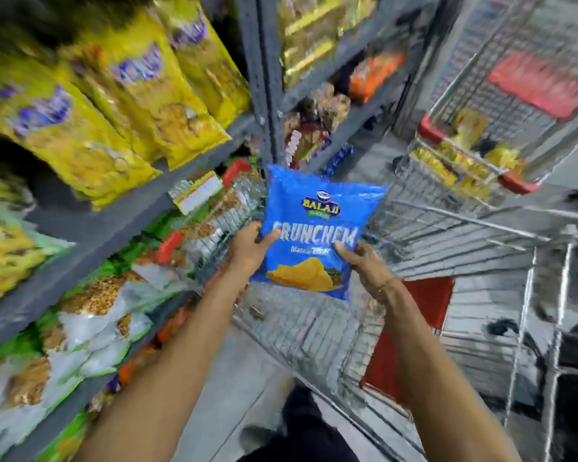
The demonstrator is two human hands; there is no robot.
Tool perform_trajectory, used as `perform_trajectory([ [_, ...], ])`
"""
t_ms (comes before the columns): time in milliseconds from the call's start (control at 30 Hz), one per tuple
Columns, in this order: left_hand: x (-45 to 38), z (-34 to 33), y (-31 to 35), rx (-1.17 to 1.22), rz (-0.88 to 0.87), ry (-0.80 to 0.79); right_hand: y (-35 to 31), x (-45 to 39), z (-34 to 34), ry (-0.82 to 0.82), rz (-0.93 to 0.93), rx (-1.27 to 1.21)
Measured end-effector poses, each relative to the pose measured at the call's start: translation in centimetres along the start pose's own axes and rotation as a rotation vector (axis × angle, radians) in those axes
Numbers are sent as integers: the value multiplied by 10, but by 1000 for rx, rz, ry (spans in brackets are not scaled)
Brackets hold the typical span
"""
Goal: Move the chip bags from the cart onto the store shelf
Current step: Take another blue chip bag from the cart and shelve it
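A blue chip bag (314, 225) with yellow chips printed on it is held upright in front of me, above the wire cart (424, 228). My left hand (251, 248) grips its left edge with the thumb on the front. My right hand (364, 261) grips its lower right edge. The grey store shelf (90, 225) runs along the left, with yellow bags (90, 105) on the upper level and clear and green snack bags (90, 315) on the level below. The view is blurred by motion.
A second wire cart (474, 151) with red corners and yellow packets stands at the back right. More shelves with orange and brown packets (327, 108) lie beyond a grey upright post (264, 78). A red panel (411, 331) hangs on the near cart. Grey floor shows below.
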State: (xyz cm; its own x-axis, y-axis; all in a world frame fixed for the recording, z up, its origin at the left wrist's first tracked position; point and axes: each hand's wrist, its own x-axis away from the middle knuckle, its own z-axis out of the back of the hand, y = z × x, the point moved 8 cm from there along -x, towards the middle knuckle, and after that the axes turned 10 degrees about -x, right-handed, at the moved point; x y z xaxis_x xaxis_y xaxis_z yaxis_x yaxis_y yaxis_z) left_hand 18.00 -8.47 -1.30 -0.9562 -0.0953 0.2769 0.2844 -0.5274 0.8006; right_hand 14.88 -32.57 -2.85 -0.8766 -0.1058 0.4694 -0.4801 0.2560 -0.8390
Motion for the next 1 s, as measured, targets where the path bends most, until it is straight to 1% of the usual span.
perform_trajectory([
  [67, 22, 49, 41, 59, -59, 92, -52, 13, -30, -59, 142, 10],
  [200, 79, 149, 138, 158, -273, 272, -154, 54, -101, -187, 432, 19],
  [267, 110, 196, 173, 138, -376, 392, -198, 77, -135, -238, 546, 27],
  [433, 169, 294, 236, 129, -531, 611, -291, 130, -216, -369, 755, 24],
  [567, 202, 352, 282, 117, -623, 753, -357, 155, -273, -441, 890, -62],
  [667, 214, 393, 310, 42, -638, 851, -399, 158, -314, -505, 941, -121],
  [767, 216, 428, 328, 3, -600, 932, -435, 148, -354, -543, 992, -97],
  [867, 205, 463, 331, -58, -518, 1033, -457, 133, -394, -545, 996, 33],
  [933, 193, 480, 326, -107, -433, 1069, -466, 129, -413, -514, 1037, 78],
  [1000, 181, 491, 323, -119, -364, 1078, -469, 117, -429, -509, 1026, 94],
])
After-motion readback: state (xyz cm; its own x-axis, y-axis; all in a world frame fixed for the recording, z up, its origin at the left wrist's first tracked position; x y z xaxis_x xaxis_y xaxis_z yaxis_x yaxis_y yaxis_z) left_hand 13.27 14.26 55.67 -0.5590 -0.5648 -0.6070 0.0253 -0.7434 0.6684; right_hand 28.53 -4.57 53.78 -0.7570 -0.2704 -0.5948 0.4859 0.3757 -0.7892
